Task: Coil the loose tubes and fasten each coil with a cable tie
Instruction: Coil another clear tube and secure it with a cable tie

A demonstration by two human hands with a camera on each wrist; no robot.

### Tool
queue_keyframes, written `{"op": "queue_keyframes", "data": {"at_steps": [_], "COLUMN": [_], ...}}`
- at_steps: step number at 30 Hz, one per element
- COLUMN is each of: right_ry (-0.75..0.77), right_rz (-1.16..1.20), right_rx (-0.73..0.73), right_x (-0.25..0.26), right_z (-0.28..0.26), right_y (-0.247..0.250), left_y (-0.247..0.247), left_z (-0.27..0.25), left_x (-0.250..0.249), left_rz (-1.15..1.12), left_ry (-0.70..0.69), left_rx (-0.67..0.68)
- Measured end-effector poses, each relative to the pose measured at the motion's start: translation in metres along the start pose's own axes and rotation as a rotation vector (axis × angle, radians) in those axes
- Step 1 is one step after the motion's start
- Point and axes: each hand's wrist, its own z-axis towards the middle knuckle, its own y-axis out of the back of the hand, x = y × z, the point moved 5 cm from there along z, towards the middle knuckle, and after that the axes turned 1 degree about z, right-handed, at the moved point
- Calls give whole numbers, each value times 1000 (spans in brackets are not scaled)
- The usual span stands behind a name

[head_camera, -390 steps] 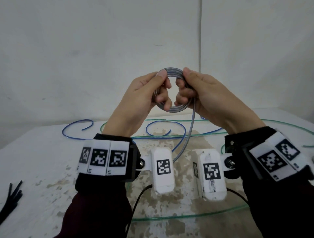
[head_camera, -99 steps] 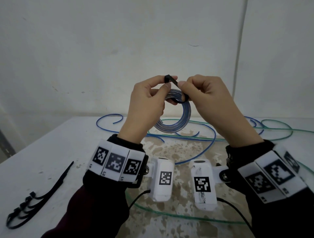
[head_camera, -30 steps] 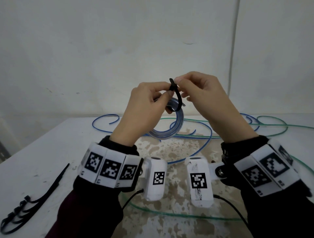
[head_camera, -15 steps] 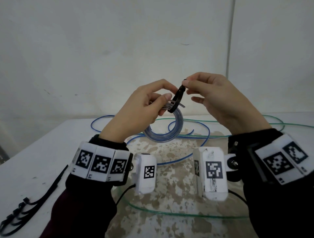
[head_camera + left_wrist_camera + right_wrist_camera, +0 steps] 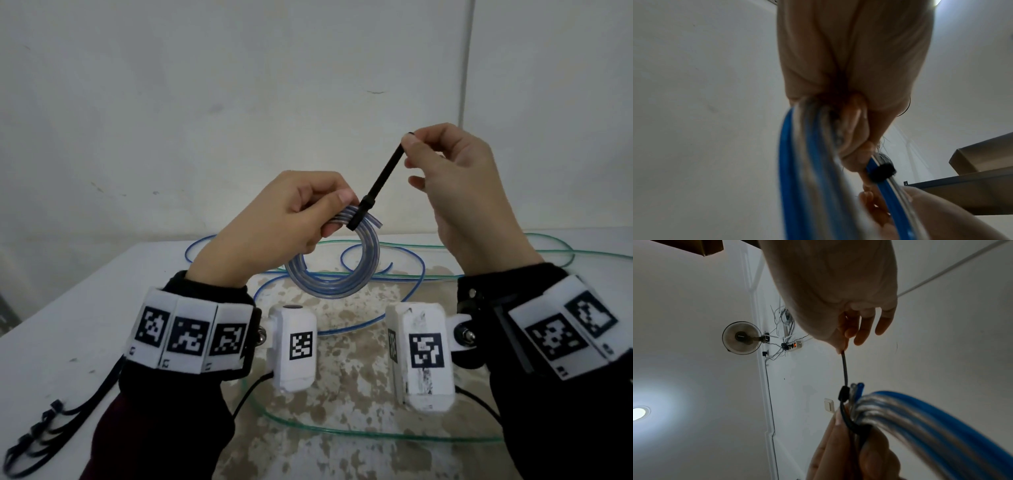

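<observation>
My left hand grips the top of a coil of clear-blue tube held up above the table. A black cable tie is looped round the coil beside my left thumb, its tail running up and to the right. My right hand pinches the end of that tail between thumb and forefinger. In the right wrist view the cable tie runs from my fingertips down through its head to the coil. The left wrist view shows the tie's head on the tube.
Loose blue tube and green tube lie in curves over the stained white table. A bunch of spare black cable ties lies at the table's front left. A white wall stands close behind.
My right hand has drawn the tie's tail up and to the right, so the loop has closed snug on the coil. The left hand keeps its grip on the coil.
</observation>
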Motion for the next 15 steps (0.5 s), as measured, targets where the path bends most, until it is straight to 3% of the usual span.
{"op": "queue_keyframes", "data": {"at_steps": [2, 6, 8, 15], "right_ry": [-20, -154, -155, 63], "right_rz": [83, 140, 96, -50], "right_rx": [14, 355, 456, 467], "right_x": [1, 4, 4, 6], "right_z": [-3, -13, -17, -17], "right_y": [-4, -19, -22, -28], "left_y": [3, 12, 16, 9], "left_z": [0, 3, 4, 5], "left_x": [1, 6, 8, 10], "left_rz": [17, 3, -22, -46], "left_ry": [0, 15, 28, 42], "left_rx": [-28, -137, -178, -217]}}
